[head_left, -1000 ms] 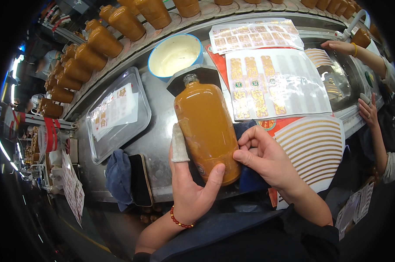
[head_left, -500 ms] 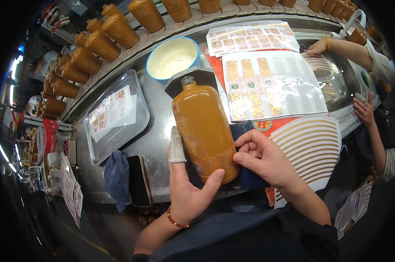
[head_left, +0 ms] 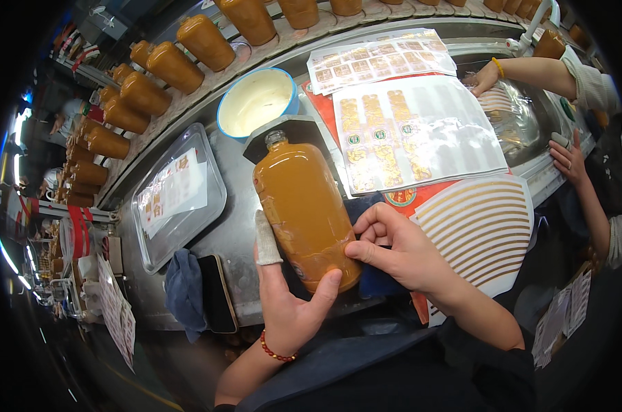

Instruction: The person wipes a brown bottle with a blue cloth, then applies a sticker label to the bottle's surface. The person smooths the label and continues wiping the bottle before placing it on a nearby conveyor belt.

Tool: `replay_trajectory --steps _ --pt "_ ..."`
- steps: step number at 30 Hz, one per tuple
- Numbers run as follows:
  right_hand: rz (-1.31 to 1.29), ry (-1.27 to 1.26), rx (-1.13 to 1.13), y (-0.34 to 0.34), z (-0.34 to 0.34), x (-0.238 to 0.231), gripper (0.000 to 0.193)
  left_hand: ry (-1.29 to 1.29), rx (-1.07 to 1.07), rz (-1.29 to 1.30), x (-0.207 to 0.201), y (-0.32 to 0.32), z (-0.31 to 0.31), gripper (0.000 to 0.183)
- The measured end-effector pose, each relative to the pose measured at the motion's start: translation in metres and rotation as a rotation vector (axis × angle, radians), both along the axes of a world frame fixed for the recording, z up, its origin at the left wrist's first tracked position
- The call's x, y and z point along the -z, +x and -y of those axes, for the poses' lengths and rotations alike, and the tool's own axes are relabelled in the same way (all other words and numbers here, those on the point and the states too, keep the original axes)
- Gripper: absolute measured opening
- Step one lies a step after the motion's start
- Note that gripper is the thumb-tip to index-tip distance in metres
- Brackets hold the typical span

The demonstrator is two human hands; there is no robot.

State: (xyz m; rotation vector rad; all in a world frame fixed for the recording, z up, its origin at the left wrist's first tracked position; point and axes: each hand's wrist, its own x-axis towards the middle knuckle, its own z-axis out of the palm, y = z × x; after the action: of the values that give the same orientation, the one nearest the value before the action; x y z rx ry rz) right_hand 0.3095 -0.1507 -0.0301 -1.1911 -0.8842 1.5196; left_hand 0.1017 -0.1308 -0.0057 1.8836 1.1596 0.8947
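Observation:
A glossy amber-brown bottle (head_left: 307, 209) with a clear glass neck leans back in front of me, its top against a dark angular stand (head_left: 307, 134). My left hand (head_left: 287, 302), with a white cover on one finger and a red bead bracelet at the wrist, grips its lower left side, the thumb across the front. At the lower right side, my right hand (head_left: 403, 257) pinches thumb and forefinger together against the bottle. Whatever lies between those fingertips is too small to make out. Thin raised decal edges show faintly on the bottle's left side and lower part.
Decal sheets (head_left: 455, 130) and a sheet of curved gold strips (head_left: 472, 226) lie to the right. Beyond the bottle stands a blue-rimmed bowl (head_left: 293, 103); leftward are a clear tray (head_left: 218, 199), blue cloth (head_left: 184, 288) and phone (head_left: 218, 295). Another person's hands (head_left: 486, 79) work at a water basin. Brown bottles (head_left: 173, 66) line the back.
The bottle and both hands appear slightly farther left, as the whole view has shifted. My grip stays the same, and the right fingertips remain pinched at the bottle's lower right.

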Motion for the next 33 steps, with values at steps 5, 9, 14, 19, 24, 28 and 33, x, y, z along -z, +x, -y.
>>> replay_trajectory --steps 5,9,14,19,24,28,33 --pt "0.001 -0.018 -0.039 0.010 0.004 0.003 0.036 -0.002 0.011 -0.008 0.000 0.003 0.001 0.095" --pt "-0.067 -0.068 -0.004 0.007 0.001 -0.005 0.034 0.014 0.016 -0.011 0.000 0.002 0.000 0.096" --pt "-0.064 -0.066 -0.045 0.006 0.000 -0.004 0.032 0.004 0.019 -0.012 0.002 -0.002 -0.001 0.096" --pt "-0.091 -0.064 -0.038 0.006 0.001 -0.003 0.032 -0.013 0.018 0.007 0.002 -0.001 0.001 0.095" --pt "-0.052 -0.068 -0.042 0.006 0.000 -0.002 0.033 -0.033 0.015 0.015 0.002 -0.001 0.000 0.095" --pt "-0.020 -0.080 -0.047 0.004 -0.001 -0.004 0.031 -0.023 0.019 -0.011 0.004 -0.005 -0.001 0.099" --pt "-0.059 -0.098 0.138 0.024 0.001 -0.019 0.029 0.071 0.151 -0.087 -0.002 -0.021 -0.008 0.119"
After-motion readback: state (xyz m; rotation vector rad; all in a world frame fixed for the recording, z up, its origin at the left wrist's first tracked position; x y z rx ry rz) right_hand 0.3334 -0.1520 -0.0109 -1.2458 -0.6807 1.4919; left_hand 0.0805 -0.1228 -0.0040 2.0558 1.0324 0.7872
